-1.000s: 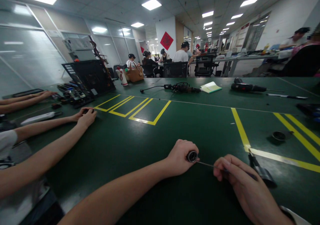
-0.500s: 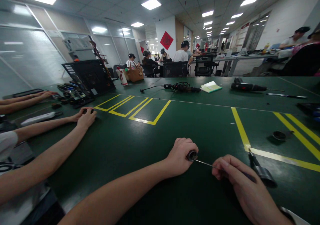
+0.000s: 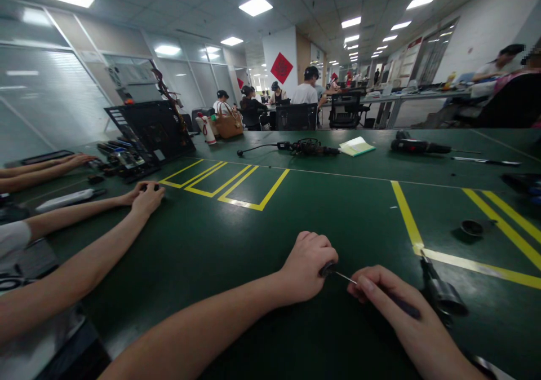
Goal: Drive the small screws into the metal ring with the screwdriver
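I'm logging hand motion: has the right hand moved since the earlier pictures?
Yes, slightly: the right hand has shifted leftward, away from the yellow tape corner and closer to the left hand.

the left hand [image 3: 306, 268] covers most of a dark round part [image 3: 328, 269], whose inside cannot be made out. the tip of a thin tool [image 3: 346, 278] is lost at that part, and the right hand [image 3: 391, 295] hides some of its handle. a co-worker's hands [image 3: 147, 200] mask a small dark object [image 3: 156, 187]. the right edge cuts off a dark item [image 3: 522, 184], too dim to identify.
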`<act>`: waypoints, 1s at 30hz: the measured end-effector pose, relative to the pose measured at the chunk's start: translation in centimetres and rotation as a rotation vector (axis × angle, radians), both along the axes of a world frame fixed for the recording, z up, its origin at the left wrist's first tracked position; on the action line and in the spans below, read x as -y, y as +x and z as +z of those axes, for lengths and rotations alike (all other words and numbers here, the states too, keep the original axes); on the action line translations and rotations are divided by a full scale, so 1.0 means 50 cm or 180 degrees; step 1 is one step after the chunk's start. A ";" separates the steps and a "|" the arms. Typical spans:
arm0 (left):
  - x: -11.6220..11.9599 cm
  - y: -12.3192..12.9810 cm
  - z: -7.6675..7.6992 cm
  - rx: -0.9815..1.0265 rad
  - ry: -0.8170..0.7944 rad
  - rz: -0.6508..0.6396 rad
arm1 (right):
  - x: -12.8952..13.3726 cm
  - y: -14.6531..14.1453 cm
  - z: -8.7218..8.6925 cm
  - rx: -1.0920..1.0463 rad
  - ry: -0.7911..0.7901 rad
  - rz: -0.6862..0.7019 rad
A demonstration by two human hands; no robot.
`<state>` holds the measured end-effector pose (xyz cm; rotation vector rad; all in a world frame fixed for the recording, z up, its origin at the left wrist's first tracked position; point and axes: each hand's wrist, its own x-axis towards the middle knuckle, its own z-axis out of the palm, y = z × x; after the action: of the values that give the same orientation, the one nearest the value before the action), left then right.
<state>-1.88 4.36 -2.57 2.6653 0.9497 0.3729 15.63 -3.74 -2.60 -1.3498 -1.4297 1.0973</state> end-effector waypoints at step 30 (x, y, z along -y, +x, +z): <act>-0.018 -0.007 -0.024 0.0599 -0.0007 -0.0049 | 0.022 0.003 -0.020 0.0426 0.0943 0.0111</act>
<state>-2.23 5.25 -3.76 2.5786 0.8708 0.6062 15.77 -4.84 -3.58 -1.2063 -1.6462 0.7904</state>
